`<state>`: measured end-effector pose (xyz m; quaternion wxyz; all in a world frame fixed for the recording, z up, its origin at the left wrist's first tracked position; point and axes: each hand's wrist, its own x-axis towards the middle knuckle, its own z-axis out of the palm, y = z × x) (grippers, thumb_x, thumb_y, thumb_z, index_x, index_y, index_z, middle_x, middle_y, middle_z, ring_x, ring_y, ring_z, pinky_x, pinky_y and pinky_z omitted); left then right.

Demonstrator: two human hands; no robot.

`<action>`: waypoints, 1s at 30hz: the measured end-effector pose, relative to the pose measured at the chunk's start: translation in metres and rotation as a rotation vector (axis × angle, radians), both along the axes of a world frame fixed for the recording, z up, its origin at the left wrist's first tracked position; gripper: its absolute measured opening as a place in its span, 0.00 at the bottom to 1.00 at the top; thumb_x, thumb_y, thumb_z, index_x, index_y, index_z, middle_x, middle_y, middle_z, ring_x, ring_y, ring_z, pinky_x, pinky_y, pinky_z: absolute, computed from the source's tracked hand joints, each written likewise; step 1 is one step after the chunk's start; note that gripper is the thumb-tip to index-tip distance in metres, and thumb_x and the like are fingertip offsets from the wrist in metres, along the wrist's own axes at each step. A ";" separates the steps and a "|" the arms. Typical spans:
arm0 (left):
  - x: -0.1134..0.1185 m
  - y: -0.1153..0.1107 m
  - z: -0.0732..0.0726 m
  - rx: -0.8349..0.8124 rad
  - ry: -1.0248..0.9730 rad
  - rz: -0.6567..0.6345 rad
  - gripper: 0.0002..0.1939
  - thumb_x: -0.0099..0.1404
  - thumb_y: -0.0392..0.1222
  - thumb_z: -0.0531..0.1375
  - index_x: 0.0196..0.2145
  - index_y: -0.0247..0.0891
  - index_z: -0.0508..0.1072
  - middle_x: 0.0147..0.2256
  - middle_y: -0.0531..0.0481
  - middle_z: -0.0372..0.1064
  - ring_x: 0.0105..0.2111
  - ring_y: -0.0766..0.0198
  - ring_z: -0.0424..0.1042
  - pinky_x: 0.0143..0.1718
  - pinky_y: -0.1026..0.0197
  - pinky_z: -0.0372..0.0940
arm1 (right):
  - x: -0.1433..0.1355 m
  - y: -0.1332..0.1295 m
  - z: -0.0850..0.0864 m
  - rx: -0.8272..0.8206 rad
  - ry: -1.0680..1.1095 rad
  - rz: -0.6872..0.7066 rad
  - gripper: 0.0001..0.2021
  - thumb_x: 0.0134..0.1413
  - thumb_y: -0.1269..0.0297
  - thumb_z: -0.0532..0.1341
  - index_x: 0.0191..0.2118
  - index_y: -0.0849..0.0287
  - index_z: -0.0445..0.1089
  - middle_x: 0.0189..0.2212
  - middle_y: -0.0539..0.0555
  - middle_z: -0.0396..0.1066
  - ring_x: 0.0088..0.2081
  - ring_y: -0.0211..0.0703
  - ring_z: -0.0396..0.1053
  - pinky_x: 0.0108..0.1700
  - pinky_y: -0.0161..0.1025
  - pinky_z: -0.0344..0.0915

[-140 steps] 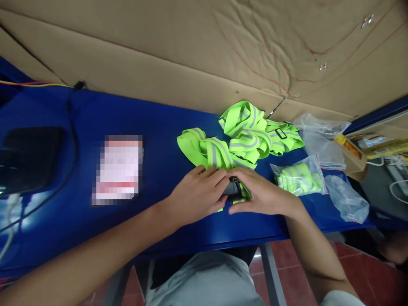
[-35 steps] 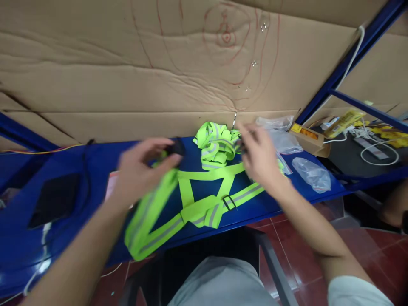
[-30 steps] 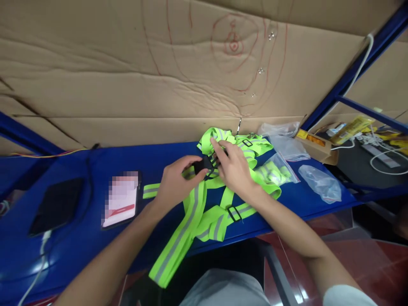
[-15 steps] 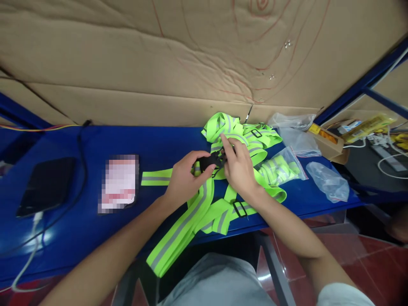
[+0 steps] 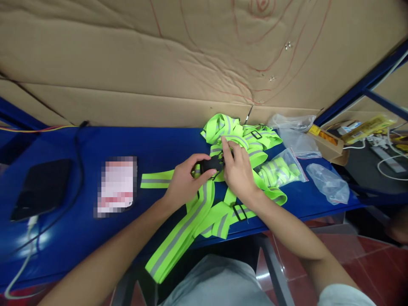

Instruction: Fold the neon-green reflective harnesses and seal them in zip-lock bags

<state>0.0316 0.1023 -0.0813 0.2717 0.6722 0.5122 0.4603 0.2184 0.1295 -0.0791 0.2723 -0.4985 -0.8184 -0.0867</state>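
A black plastic side-release buckle (image 5: 211, 165) sits between my two hands, above fluorescent yellow-green reflective straps (image 5: 185, 231) with a grey stripe. My left hand (image 5: 188, 176) pinches the buckle's left part between thumb and fingers. At the buckle's right end is my right hand (image 5: 239, 168), thumb side against it; its index finger points up and away, and its grip is partly hidden. One strap end drapes over the table's front edge. A black slider (image 5: 239, 212) lies on a strap below my right wrist, and more webbing (image 5: 223, 127) is heaped behind my hands.
Right of the straps lie a clear bag of folded straps (image 5: 282, 170), an empty plastic bag (image 5: 328, 182) and an open cardboard box (image 5: 330, 146). On the left of the blue table (image 5: 153, 144) are a blurred-out phone-sized item (image 5: 116, 185) and a black device (image 5: 41, 189) with a white cable.
My left hand and the buckle have shifted slightly right, towards my right hand. The buckle's two parts look closer together. The straps lie much as before.
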 end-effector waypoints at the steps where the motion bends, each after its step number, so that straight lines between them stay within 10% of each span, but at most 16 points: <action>1: 0.000 0.000 -0.001 -0.010 -0.019 0.003 0.16 0.66 0.50 0.68 0.48 0.41 0.77 0.43 0.49 0.80 0.40 0.59 0.77 0.43 0.59 0.69 | -0.002 -0.002 -0.001 0.006 0.009 0.010 0.35 0.64 0.80 0.47 0.76 0.66 0.51 0.62 0.71 0.65 0.58 0.60 0.65 0.62 0.60 0.67; 8: -0.004 0.003 0.004 -0.058 -0.190 -0.024 0.26 0.64 0.50 0.70 0.58 0.43 0.75 0.52 0.46 0.78 0.50 0.55 0.76 0.43 0.59 0.68 | -0.008 -0.015 0.005 -0.127 0.105 0.370 0.38 0.69 0.70 0.53 0.79 0.65 0.38 0.68 0.73 0.57 0.69 0.62 0.58 0.68 0.59 0.65; 14: -0.015 0.003 0.025 -0.250 -0.381 -0.179 0.37 0.57 0.47 0.76 0.61 0.44 0.71 0.37 0.52 0.78 0.33 0.64 0.74 0.30 0.65 0.62 | 0.026 -0.002 0.036 -0.373 0.283 0.610 0.49 0.62 0.50 0.69 0.79 0.48 0.40 0.75 0.63 0.54 0.75 0.59 0.54 0.74 0.64 0.54; 21: -0.012 0.011 0.116 -0.329 -0.577 -0.345 0.38 0.52 0.42 0.78 0.59 0.48 0.72 0.36 0.55 0.78 0.30 0.63 0.78 0.28 0.66 0.67 | 0.031 0.008 0.125 -0.548 0.353 0.682 0.30 0.55 0.46 0.73 0.58 0.57 0.74 0.54 0.56 0.78 0.55 0.53 0.76 0.59 0.48 0.73; 24: -0.007 0.017 0.143 -0.244 -0.698 -0.372 0.33 0.62 0.54 0.73 0.61 0.48 0.70 0.35 0.53 0.79 0.29 0.60 0.78 0.29 0.62 0.70 | 0.023 0.008 0.155 -0.617 0.563 0.644 0.22 0.58 0.46 0.72 0.52 0.56 0.78 0.46 0.51 0.81 0.51 0.49 0.78 0.54 0.44 0.76; 30: -0.001 0.030 0.127 -0.123 -0.543 -0.384 0.42 0.56 0.58 0.77 0.63 0.45 0.70 0.52 0.48 0.78 0.53 0.54 0.77 0.54 0.56 0.71 | 0.005 0.024 0.153 -0.789 1.060 0.546 0.25 0.54 0.38 0.71 0.41 0.59 0.79 0.35 0.52 0.80 0.34 0.38 0.77 0.37 0.34 0.78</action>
